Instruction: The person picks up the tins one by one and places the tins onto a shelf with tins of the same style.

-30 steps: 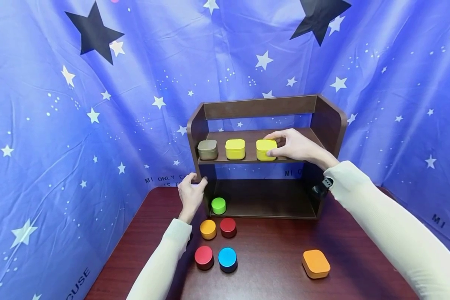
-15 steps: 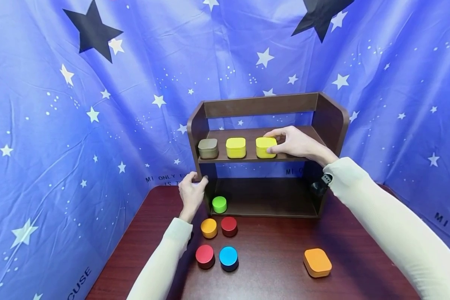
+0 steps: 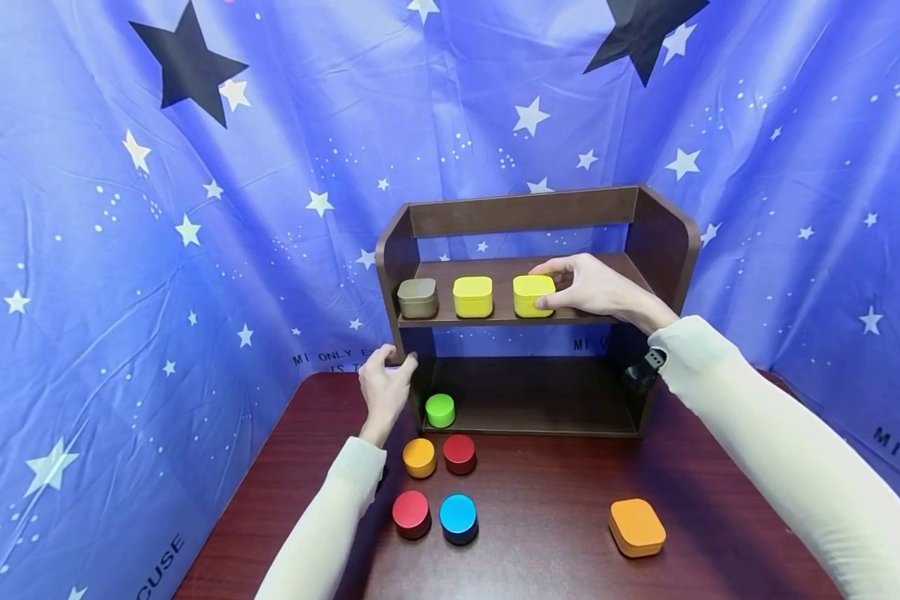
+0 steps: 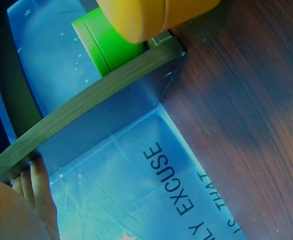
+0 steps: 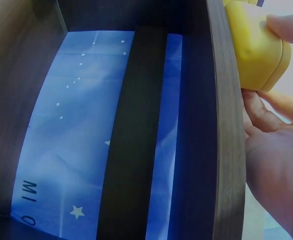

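On the upper board of a dark brown two-tier shelf [image 3: 525, 396], my right hand [image 3: 591, 287] pinches a yellow square tin [image 3: 532, 297] between thumb and fingers. The right wrist view shows that yellow tin [image 5: 254, 45] at the board's edge, my thumb on one face and fingers on another. A second yellow tin [image 3: 473, 298] and a bronze tin [image 3: 417, 298] stand to its left, apart from each other. My left hand [image 3: 385, 387] grips the shelf's left side panel. In the left wrist view its fingers [image 4: 41, 190] lie against that panel's outer side.
A green round tin [image 3: 440, 410] sits at the lower tier's left end. In front stand a yellow-orange round tin [image 3: 419, 458], a dark red one [image 3: 460, 454], a lighter red one [image 3: 411, 514] and a blue one [image 3: 459, 518]. An orange square tin [image 3: 637, 527] lies farther right on the table [image 3: 540, 550].
Both hands and all the tins keep their places. Only the head view has shifted slightly.
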{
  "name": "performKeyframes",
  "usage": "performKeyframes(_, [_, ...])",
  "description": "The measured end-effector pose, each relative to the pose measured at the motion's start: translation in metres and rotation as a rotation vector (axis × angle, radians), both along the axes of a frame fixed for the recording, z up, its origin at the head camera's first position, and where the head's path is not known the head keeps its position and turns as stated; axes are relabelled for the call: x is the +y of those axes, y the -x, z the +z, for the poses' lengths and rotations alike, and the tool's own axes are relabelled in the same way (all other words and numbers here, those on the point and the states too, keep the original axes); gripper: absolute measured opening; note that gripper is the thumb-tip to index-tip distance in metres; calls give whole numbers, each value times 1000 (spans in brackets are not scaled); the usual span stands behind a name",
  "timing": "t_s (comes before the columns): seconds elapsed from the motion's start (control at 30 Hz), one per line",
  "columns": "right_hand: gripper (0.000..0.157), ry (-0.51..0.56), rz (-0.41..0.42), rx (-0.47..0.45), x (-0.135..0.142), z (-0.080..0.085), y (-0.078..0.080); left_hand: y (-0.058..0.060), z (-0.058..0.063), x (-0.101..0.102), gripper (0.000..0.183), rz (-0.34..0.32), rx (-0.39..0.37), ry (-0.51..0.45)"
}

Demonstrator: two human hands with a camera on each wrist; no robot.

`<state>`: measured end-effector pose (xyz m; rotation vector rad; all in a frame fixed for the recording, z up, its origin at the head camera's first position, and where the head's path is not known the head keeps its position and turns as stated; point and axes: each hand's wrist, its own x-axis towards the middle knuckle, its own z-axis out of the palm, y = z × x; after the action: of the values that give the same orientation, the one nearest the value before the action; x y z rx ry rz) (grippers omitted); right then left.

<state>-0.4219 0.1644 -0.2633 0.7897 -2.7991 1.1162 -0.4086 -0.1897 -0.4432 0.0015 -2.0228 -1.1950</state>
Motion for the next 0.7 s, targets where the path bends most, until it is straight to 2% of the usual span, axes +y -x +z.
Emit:
performKeyframes(0.27, [59, 20, 9, -12, 4, -2, 1, 1, 0, 2, 18, -2, -2, 5])
performKeyframes(0.5, [76, 57, 15, -14, 6, -7, 0, 0, 0, 2, 18, 4, 1, -9])
performKeyframes(0.7, [78, 119, 3, 16, 14, -11, -6, 1, 0, 1, 18, 1, 2, -9])
